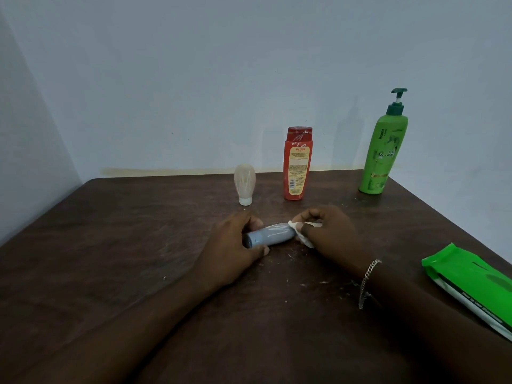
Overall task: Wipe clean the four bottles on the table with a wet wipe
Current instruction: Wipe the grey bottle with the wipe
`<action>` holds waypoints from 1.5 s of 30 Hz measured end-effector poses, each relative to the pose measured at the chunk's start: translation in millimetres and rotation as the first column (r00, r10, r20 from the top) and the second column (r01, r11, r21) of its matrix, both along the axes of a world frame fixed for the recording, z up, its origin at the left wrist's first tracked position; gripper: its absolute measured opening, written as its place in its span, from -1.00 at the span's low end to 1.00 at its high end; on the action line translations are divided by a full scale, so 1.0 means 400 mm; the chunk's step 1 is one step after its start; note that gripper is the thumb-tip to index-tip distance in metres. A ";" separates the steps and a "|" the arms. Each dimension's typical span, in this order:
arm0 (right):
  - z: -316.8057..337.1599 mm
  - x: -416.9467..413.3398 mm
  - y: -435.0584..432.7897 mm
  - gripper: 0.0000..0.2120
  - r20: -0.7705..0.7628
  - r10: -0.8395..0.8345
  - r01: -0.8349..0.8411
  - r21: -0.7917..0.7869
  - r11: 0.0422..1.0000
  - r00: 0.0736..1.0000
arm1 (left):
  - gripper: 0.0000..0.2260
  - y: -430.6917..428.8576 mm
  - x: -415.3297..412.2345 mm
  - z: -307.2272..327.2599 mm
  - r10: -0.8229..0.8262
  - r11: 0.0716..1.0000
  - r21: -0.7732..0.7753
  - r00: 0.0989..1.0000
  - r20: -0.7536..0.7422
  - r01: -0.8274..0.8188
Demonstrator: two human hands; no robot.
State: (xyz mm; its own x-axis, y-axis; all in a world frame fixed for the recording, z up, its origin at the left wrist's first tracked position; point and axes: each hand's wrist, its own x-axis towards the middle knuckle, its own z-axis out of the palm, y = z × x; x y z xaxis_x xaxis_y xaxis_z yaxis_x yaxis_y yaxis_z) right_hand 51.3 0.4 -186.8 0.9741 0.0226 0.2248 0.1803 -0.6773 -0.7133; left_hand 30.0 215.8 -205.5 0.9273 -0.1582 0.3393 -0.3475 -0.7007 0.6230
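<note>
A small grey-blue bottle [273,235] lies on its side at the middle of the brown table [124,245]. My left hand [235,245] grips its cap end. My right hand [329,231] presses a crumpled white wet wipe [300,234] against the bottle's other end. Behind them a small clear bottle [245,187] stands on its white cap. A red bottle [297,164] stands upright just to its right. A tall green pump bottle [383,151] stands at the table's far right corner.
A green wet-wipe pack [471,284] lies flat at the table's right edge, close to my right forearm. Small white crumbs are scattered on the table around my hands. A pale wall runs right behind the table.
</note>
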 end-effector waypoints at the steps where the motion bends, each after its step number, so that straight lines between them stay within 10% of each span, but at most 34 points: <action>1: -0.002 0.001 0.000 -0.93 0.006 -0.001 0.001 -0.007 1.000 1.000 | -0.63 -0.001 0.002 -0.001 0.010 0.999 0.032 1.000 0.003 -0.010; 19: 0.027 -0.041 0.070 -0.73 0.008 0.223 -0.204 -0.364 0.909 0.975 | -0.72 -0.012 0.000 0.011 0.146 0.983 0.121 0.988 -0.053 -0.139; 45: -0.001 -0.006 0.035 -0.79 0.024 0.063 -0.056 -0.241 0.969 0.998 | -0.69 -0.022 -0.010 0.010 0.064 0.995 0.073 0.998 0.013 -0.065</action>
